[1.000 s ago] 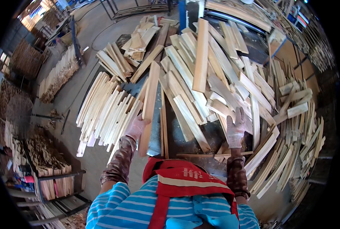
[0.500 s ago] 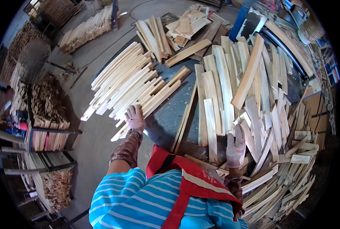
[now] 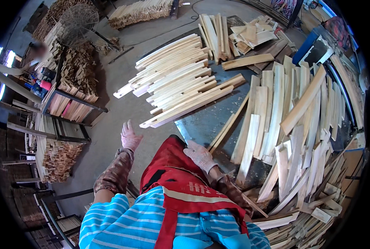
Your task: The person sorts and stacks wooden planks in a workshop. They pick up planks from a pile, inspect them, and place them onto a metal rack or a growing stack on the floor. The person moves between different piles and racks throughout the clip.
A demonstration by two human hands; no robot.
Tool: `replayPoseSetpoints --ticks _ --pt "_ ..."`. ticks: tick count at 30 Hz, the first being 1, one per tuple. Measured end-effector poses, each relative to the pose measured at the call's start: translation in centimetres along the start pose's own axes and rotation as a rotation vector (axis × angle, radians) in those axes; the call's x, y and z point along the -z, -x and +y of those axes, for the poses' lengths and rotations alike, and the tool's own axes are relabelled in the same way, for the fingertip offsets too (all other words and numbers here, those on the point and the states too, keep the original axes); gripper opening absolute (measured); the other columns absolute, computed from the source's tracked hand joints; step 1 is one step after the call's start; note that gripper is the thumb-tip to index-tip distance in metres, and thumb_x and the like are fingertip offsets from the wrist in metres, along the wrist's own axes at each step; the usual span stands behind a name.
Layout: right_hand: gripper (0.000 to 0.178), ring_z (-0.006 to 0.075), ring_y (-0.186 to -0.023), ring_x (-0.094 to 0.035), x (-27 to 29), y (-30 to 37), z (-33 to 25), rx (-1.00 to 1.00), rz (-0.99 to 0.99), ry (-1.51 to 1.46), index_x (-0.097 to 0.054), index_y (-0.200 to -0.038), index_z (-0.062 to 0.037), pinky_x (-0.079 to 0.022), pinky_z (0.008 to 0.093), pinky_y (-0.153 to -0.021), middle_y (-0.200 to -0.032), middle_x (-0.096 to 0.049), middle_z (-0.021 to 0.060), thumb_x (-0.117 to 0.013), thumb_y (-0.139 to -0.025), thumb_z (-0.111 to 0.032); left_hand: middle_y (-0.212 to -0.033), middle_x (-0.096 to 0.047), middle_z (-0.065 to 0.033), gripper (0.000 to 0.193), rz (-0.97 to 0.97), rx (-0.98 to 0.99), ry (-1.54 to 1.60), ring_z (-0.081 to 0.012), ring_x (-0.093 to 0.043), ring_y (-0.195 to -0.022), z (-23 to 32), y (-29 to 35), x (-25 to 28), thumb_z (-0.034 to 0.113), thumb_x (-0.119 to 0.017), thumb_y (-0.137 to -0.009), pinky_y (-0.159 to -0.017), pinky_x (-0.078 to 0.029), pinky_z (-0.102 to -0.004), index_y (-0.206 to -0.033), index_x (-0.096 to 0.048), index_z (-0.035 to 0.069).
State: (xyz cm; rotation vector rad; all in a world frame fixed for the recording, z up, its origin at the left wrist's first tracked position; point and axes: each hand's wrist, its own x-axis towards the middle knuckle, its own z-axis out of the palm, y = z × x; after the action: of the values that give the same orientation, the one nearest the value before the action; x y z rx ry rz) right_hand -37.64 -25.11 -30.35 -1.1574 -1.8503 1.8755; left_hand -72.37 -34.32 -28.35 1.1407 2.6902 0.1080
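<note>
My left hand (image 3: 131, 136), in a pale work glove, hangs over the floor just off the near end of a row of light wooden strips (image 3: 178, 79). Its fingers are spread and nothing is in them. The strips lie side by side on a dark metal tabletop (image 3: 201, 122), their left ends jutting past its edge. My right hand (image 3: 199, 155), gloved alike, is in front of my red apron (image 3: 168, 164) by the table's near edge. Its fingers stretch out to the left, holding nothing visible. Two thin sticks (image 3: 230, 122) lie beyond it.
A heap of longer boards (image 3: 272, 112) covers the table's right side, one board lying slantwise on top. Offcuts (image 3: 255, 35) and a short plank (image 3: 247, 61) lie at the back. Racks of stacked wood (image 3: 62, 159) and a round fan (image 3: 77, 25) stand to the left.
My left hand has come off the strips and moved left over the floor. My right hand has left the boards on the right and moved in front of my apron. The view has turned left.
</note>
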Motion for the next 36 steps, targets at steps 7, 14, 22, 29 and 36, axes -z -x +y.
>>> replayPoseSetpoints --ticks 7,14,22,29,36 --pt "0.066 0.0459 -0.127 -0.054 -2.5 -11.1 -0.7 -0.138 0.493 0.258 -0.052 -0.140 -0.0028 -0.045 0.0459 -0.107 -0.140 -0.056 0.0260 -0.064 -0.093 -0.046 -0.157 -0.034 -0.0283 0.101 0.099 -0.229 0.136 -0.0448 -0.037 -0.143 3.7 -22.5 1.0 0.041 -0.079 -0.078 -0.119 -0.034 -0.0481 -0.156 -0.028 0.003" --pt "0.069 0.0437 -0.134 -0.048 -7.2 -21.9 2.6 -0.191 1.136 0.138 -0.044 -0.147 -0.0008 -0.041 0.0463 -0.112 -0.147 -0.048 0.0257 -0.061 -0.097 -0.045 -0.153 -0.044 -0.0231 0.084 0.044 -0.387 0.200 -0.0445 -0.042 -0.140 11.6 -49.4 -1.9 0.061 -0.061 -0.090 -0.115 -0.035 -0.0529 -0.150 -0.040 0.007" --pt "0.077 0.0445 -0.134 -0.048 -7.6 -21.2 2.3 -0.376 1.052 0.304 -0.047 -0.147 -0.0023 -0.040 0.0465 -0.111 -0.147 -0.049 0.0260 -0.053 -0.096 -0.060 -0.137 -0.059 -0.0280 0.078 -0.313 -0.399 0.199 -0.0467 -0.053 -0.129 13.2 -56.7 -2.9 0.070 -0.047 -0.093 -0.109 -0.041 -0.0513 -0.138 -0.057 0.007" --pt "0.080 0.0443 -0.136 -0.047 -7.2 -22.3 1.5 -0.391 1.069 0.373 -0.043 -0.151 -0.0080 -0.039 0.0474 -0.113 -0.152 -0.045 0.0226 -0.048 -0.096 -0.066 -0.119 -0.071 -0.0123 0.075 -0.749 -0.321 0.326 -0.0210 -0.066 -0.108 13.4 -61.8 -2.1 0.055 -0.080 -0.082 -0.092 -0.052 -0.0367 -0.128 -0.065 -0.002" --pt "0.078 0.0359 -0.147 -0.036 -10.9 -26.0 4.5 -0.201 1.468 -0.200 -0.037 -0.157 -0.0084 -0.031 0.0415 -0.120 -0.158 -0.041 0.0193 -0.060 -0.097 -0.052 -0.119 -0.070 -0.0116 0.059 -0.868 -0.412 0.942 -0.0192 -0.067 -0.104 15.4 -55.0 -3.8 0.036 -0.072 -0.095 -0.087 -0.054 -0.0359 -0.140 -0.055 0.002"
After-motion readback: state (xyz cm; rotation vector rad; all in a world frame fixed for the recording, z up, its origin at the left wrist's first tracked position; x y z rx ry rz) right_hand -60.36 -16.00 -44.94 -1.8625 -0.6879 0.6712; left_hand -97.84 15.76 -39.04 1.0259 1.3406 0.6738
